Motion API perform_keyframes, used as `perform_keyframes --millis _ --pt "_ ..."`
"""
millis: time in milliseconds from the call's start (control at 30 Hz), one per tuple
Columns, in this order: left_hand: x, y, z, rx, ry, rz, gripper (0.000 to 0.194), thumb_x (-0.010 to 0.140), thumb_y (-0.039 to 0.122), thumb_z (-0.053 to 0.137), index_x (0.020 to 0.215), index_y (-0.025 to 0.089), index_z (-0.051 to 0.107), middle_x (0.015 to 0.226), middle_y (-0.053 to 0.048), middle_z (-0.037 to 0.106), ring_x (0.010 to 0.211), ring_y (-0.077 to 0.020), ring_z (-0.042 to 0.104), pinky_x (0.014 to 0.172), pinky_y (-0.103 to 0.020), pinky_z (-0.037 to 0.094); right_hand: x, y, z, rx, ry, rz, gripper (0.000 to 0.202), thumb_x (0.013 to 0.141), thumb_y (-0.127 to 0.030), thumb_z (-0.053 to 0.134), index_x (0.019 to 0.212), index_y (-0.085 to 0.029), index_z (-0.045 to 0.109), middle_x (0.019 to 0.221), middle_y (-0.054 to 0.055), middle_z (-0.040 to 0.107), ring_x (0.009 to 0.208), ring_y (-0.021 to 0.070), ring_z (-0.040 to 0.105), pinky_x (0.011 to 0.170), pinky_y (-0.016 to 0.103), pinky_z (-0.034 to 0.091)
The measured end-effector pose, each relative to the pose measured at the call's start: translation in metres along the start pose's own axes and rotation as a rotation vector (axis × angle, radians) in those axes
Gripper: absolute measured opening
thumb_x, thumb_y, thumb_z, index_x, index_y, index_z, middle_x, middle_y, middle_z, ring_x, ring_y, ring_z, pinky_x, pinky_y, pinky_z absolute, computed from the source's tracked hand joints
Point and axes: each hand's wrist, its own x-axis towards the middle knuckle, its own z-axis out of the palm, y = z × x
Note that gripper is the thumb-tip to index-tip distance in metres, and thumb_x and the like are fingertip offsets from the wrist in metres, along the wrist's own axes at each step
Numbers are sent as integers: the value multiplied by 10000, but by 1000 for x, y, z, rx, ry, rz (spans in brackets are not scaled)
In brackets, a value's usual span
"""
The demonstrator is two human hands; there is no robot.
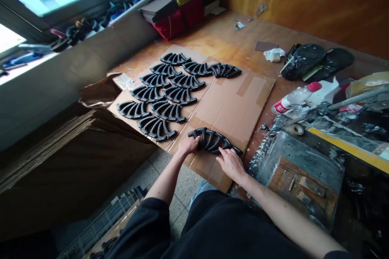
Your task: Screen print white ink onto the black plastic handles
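A black curved part with slanted ribs lies on the flattened cardboard near its front edge. My left hand is closed on the left end of this part. At its lower right edge, my right hand touches it with fingers stretched out and apart. Several matching black ribbed parts lie in close rows on the far left of the cardboard, some touching or overlapping. One more ribbed part sits at the right end of the back row.
To the right are a plastic bottle, a tape roll and a stained metal plate. Black shoe-like items lie behind them. Stacked cardboard stands at left. Red bundles sit near the window.
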Motion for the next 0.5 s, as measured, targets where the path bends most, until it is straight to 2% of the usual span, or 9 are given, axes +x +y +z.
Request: perform_keyframes --millis 100,167,233,300,367,400,500 --pt "-3 1 -3 96 -17 -1 575 890 608 347 838 146 686 939 -204 713 1000 -338 650 893 -403 437 -1 0 1 54 -4 13 443 928 -333 514 1330 -153 553 1078 131 668 1061 277 564 921 367 454" --pt "-19 0 4 144 89 -5 580 909 603 315 936 149 676 987 -204 694 1026 -345 631 908 -436 426 -2 1 2 87 -3 10 439 931 -320 508 1338 -160 548 1091 127 663 1058 274 566 941 376 452" --pt "-39 -1 18 147 247 100 529 929 559 327 1059 161 650 1076 -194 667 1074 -330 602 938 -439 415 -2 2 2 109 1 9 424 936 -311 497 1335 -177 552 1099 119 664 1060 271 569 955 384 450" --pt "-57 1 34 129 346 309 459 937 495 386 1199 189 606 1241 -169 613 1173 -303 546 1007 -426 384 -1 3 2 123 1 16 417 942 -311 486 1328 -171 558 1110 119 665 1070 273 569 956 389 454" --pt "-67 6 50 140 344 479 473 913 461 471 1316 226 550 1407 -135 516 1301 -311 447 1099 -459 302 1 4 3 132 -4 28 416 946 -318 479 1317 -151 567 1125 125 665 1083 275 565 953 392 457" --pt "-69 9 58 162 334 519 508 892 450 515 1355 243 525 1460 -120 470 1351 -329 390 1131 -496 251 2 3 3 136 -7 34 415 946 -319 479 1311 -145 572 1133 128 665 1086 276 565 954 393 457" --pt "-64 17 75 229 314 516 594 820 408 623 1381 245 515 1510 -110 415 1416 -388 278 1149 -598 163 4 2 3 146 -12 49 403 942 -308 486 1295 -143 588 1141 130 667 1080 275 569 953 396 460"
